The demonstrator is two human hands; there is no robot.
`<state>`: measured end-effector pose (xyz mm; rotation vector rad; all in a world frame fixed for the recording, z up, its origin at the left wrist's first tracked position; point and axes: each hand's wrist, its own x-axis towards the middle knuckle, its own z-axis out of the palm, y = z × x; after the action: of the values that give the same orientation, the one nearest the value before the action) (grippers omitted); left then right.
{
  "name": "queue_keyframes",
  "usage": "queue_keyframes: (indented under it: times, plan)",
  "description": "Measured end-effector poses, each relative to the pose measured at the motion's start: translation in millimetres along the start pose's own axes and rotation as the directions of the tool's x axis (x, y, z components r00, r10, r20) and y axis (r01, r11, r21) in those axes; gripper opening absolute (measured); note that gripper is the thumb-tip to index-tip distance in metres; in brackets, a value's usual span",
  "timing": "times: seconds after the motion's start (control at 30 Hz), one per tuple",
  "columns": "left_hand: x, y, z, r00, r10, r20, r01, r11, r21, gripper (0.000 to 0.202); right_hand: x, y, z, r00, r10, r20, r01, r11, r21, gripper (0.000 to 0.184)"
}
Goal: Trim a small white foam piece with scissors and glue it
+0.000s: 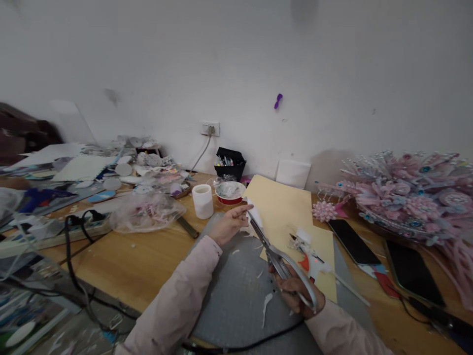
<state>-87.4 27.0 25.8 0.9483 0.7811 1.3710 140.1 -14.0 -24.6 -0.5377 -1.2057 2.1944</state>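
Observation:
My left hand (229, 224) reaches over the grey mat (231, 301), its fingers closed on the edge of a small white piece (254, 209) that looks like paper or felt. My right hand (301, 295) grips the handles of large metal scissors (272, 252). Their blades point up and left, with the tips at the white piece close to my left fingers. Thin white scraps (266, 304) lie on the mat below. Just right of the scissors, a white glue gun (314, 268) with an orange trigger rests on cream sheets (283, 202).
A white roll (202, 201), red-rimmed bowl (230, 191) and black pen case (229, 165) stand behind. Phones (354, 240) and pink beaded flower pieces (410, 192) are at right. A plastic bag (146, 212), a power strip (98, 227) and cables crowd the left.

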Motion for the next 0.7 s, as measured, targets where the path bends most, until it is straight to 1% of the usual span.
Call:
queue_keyframes:
  times: [0.1,0.2,0.3,0.4,0.53,0.7]
  plan:
    - [1.1,5.2,-13.2,0.993,-0.066,0.093,0.067,0.998,-0.01,0.053,-1.5,-0.4,-1.5,0.998,0.056,0.039,-0.057,0.998,0.013,0.036]
    - [-0.1,9.1,-22.2,0.982,-0.11,0.156,0.111,0.994,0.004,0.055,-2.8,-0.8,-3.2,0.994,0.097,0.048,-0.099,0.994,0.05,0.038]
    - [-3.1,12.8,-25.1,0.974,-0.13,0.184,0.127,0.991,0.032,0.056,-3.5,-0.3,-4.9,0.989,0.132,0.065,-0.138,0.986,0.097,0.043]
    - [-5.5,15.9,-25.5,0.967,-0.146,0.211,0.134,0.989,0.067,0.053,-3.6,0.1,-4.6,0.99,0.127,0.058,-0.133,0.984,0.119,0.045]
    - [-5.5,17.4,-29.8,0.95,-0.171,0.262,0.149,0.984,0.099,0.053,-3.5,-0.6,-3.0,0.987,0.138,0.081,-0.143,0.988,0.061,0.044]
    - [-3.4,16.4,-38.1,0.931,-0.223,0.288,0.193,0.973,0.13,0.055,-5.5,-0.3,-4.0,0.979,0.18,0.093,-0.183,0.983,0.024,0.045]
